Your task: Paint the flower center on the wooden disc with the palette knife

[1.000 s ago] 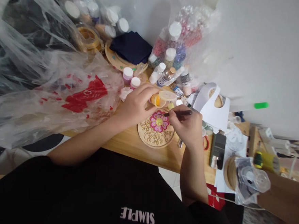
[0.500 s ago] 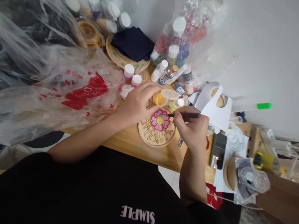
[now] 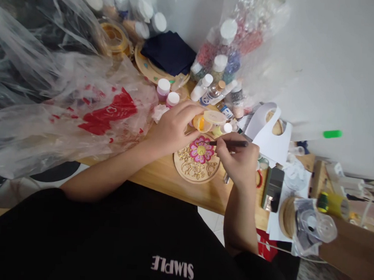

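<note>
Between the fingers of my left hand [image 3: 177,126] is a small tilted paint pot [image 3: 201,123] with orange-yellow paint inside and its clear lid flipped open. My right hand [image 3: 238,160] is closed around a slim dark paintbrush [image 3: 230,143], whose tip rests at or just over the flower. A round wooden plaque [image 3: 195,179] lies on the table beneath both hands. Gold-lined scrollwork covers its lower part, and a pink flower [image 3: 201,149] with a yellow centre fills the upper part. The back edge of the plaque is partly hidden by my left hand and the pot.
Paint jars [image 3: 163,89] and small bottles [image 3: 206,84] crowd the back of the wooden table [image 3: 159,176]. A plastic bag [image 3: 63,118] with red print spreads at left. To the right lie a phone [image 3: 274,186], white paper [image 3: 272,141] and a wooden spool [image 3: 286,215].
The view has shifted slightly. My right hand and the brush have moved a little left over the flower; my left hand keeps the pot in nearly the same place.
</note>
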`<state>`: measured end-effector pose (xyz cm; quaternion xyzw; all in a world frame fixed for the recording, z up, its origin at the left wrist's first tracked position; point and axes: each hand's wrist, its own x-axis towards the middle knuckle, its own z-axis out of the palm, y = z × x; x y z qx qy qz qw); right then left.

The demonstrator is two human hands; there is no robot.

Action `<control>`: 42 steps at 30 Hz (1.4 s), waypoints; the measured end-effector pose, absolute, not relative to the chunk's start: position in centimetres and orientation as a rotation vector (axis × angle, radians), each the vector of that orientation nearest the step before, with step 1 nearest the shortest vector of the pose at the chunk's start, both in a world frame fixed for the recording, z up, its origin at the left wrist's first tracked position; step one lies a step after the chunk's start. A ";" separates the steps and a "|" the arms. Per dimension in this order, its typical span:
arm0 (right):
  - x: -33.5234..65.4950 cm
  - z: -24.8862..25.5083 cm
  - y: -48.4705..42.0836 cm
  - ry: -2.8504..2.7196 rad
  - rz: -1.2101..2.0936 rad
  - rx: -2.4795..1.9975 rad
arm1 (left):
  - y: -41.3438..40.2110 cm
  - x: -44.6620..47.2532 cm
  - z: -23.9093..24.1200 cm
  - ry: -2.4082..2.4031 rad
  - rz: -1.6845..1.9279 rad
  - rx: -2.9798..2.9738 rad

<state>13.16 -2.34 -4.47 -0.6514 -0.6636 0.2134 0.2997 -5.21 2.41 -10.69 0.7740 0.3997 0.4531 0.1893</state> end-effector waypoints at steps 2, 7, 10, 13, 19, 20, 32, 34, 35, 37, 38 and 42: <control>13.2 -4.5 -2.4 -1.757 0.568 -1.720 | 2.4 -5.2 -10.7 1.119 1.279 2.177; 13.3 -4.6 -2.4 -1.754 0.567 -1.718 | 2.4 -5.2 -10.9 1.084 1.336 2.194; 13.3 -4.7 -2.3 -1.778 0.549 -1.722 | 2.5 -5.3 -11.2 1.062 1.366 2.212; 13.2 -4.7 -2.2 -1.767 0.547 -1.715 | 2.5 -5.3 -11.3 1.026 1.390 2.208; 13.1 -4.5 -2.2 -1.767 0.558 -1.720 | 2.5 -5.3 -11.2 1.040 1.353 2.199; 13.1 -4.5 -2.3 -1.765 0.559 -1.718 | 2.5 -5.3 -11.2 1.038 1.351 2.198; 13.1 -4.4 -2.2 -1.796 0.554 -1.722 | 2.4 -5.3 -11.0 1.029 1.381 2.203; 13.1 -4.4 -2.2 -1.800 0.552 -1.723 | 2.4 -5.3 -11.0 1.046 1.358 2.199; 13.1 -4.3 -2.2 -1.797 0.552 -1.725 | 2.4 -5.3 -11.0 1.054 1.349 2.198; 13.0 -4.3 -2.2 -1.792 0.555 -1.730 | 2.4 -5.3 -11.0 1.058 1.344 2.202; 13.1 -4.3 -2.3 -1.792 0.555 -1.731 | 2.4 -5.3 -11.0 1.055 1.347 2.207; 13.1 -4.4 -2.4 -1.793 0.553 -1.711 | 2.5 -5.3 -11.2 1.044 1.349 2.225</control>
